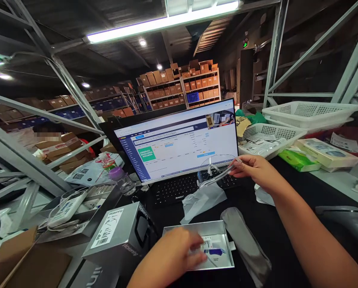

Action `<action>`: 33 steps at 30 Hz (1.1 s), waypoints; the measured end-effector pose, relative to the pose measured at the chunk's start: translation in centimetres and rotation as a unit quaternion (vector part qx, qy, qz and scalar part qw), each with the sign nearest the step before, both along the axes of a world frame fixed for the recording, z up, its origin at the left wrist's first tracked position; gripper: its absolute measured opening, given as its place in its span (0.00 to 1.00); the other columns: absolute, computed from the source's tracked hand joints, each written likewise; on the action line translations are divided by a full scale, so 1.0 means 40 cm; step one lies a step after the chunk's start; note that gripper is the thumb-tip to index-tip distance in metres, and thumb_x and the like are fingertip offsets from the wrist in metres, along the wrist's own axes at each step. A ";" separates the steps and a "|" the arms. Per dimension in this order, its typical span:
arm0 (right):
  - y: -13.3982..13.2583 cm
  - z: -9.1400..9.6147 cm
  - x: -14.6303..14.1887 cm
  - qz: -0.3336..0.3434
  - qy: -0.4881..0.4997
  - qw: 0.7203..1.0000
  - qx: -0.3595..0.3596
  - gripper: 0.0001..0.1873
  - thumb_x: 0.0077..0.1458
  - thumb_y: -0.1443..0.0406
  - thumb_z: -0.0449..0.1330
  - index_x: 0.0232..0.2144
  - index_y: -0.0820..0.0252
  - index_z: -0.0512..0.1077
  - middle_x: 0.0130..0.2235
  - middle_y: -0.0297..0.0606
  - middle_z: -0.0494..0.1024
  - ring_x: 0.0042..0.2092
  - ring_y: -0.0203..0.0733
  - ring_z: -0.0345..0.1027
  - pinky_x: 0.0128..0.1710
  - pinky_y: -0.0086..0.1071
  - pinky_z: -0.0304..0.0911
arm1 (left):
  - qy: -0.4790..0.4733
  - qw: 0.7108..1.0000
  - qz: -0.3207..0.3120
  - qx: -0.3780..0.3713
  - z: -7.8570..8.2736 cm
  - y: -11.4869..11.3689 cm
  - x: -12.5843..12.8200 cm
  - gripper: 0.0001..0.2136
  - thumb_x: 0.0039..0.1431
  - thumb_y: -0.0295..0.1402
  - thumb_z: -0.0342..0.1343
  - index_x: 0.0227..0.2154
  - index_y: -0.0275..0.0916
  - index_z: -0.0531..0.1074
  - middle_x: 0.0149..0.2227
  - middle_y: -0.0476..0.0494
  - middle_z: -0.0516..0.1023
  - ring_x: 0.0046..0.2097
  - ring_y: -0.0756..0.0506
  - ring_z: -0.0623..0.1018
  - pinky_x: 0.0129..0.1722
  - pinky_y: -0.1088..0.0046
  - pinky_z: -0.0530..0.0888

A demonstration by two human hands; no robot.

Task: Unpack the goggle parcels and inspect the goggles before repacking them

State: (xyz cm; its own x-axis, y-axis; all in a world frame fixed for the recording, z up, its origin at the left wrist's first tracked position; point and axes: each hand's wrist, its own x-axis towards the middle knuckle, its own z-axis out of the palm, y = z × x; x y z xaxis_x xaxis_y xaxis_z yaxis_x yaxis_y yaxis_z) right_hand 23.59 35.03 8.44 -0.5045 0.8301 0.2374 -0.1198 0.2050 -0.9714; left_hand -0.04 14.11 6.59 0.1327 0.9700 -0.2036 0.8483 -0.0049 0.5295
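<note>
The right hand is raised over the back of the table, just in front of the monitor. Its fingers are pinched closed on one arm of a pair of clear glasses. The glasses hang in the air above the right end of the keyboard, with their lenses toward the screen's lower edge, close to it but apart.

The left hand lies low and near, over the left half of a shallow grey tray. Its fingers are curled down onto a small printed card inside. The hand is blurred, so I cannot tell whether it grips the card or only rests on it.

A crumpled white wrapper lies between the keyboard and the tray's back rim. A grey pouch lies just beside the tray's right rim, slanting toward the near edge. A grey box stands close against the tray's left side.

On the right, white baskets are stacked along the far edge. Bare black table shows between the wrapper and the box, and under the right forearm.
</note>
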 end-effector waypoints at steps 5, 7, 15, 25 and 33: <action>-0.055 -0.021 -0.077 0.040 0.073 0.994 -0.063 0.20 0.48 0.50 0.71 0.35 0.59 0.79 0.30 0.36 0.82 0.34 0.38 0.78 0.32 0.25 0.73 | -0.230 0.937 0.205 0.164 -0.034 0.077 -0.051 0.27 0.55 0.49 0.60 0.51 0.35 0.72 0.46 0.35 0.79 0.45 0.40 0.79 0.41 0.66 0.75; -0.082 -0.031 -0.110 0.052 0.078 0.993 -0.074 0.21 0.47 0.49 0.71 0.35 0.59 0.79 0.29 0.36 0.82 0.33 0.38 0.78 0.32 0.26 0.72 | -0.342 0.895 0.216 0.187 -0.052 0.097 -0.064 0.35 0.49 0.52 0.65 0.56 0.34 0.68 0.51 0.32 0.78 0.49 0.38 0.78 0.46 0.64 0.76; -0.094 -0.046 -0.132 0.148 0.025 0.987 -0.055 0.21 0.46 0.51 0.72 0.37 0.60 0.81 0.37 0.40 0.84 0.41 0.43 0.79 0.43 0.33 0.73 | -0.460 0.845 0.189 0.195 -0.034 0.086 -0.066 0.20 0.49 0.46 0.69 0.39 0.36 0.80 0.43 0.37 0.83 0.46 0.38 0.81 0.53 0.59 0.74; -0.067 -0.070 -0.091 0.134 -0.027 0.987 -0.088 0.21 0.47 0.50 0.72 0.38 0.58 0.81 0.33 0.44 0.83 0.34 0.46 0.78 0.39 0.38 0.76 | -0.540 0.800 0.147 0.217 -0.008 0.044 -0.017 0.17 0.45 0.43 0.72 0.33 0.35 0.81 0.44 0.33 0.83 0.49 0.36 0.80 0.52 0.57 0.74; -0.062 -0.070 -0.058 0.090 -0.063 0.985 -0.136 0.16 0.47 0.46 0.70 0.32 0.48 0.84 0.30 0.52 0.81 0.32 0.47 0.78 0.38 0.35 0.75 | -0.602 0.753 0.127 0.232 0.006 0.027 0.023 0.21 0.55 0.49 0.64 0.36 0.32 0.79 0.42 0.32 0.83 0.46 0.39 0.82 0.49 0.59 0.78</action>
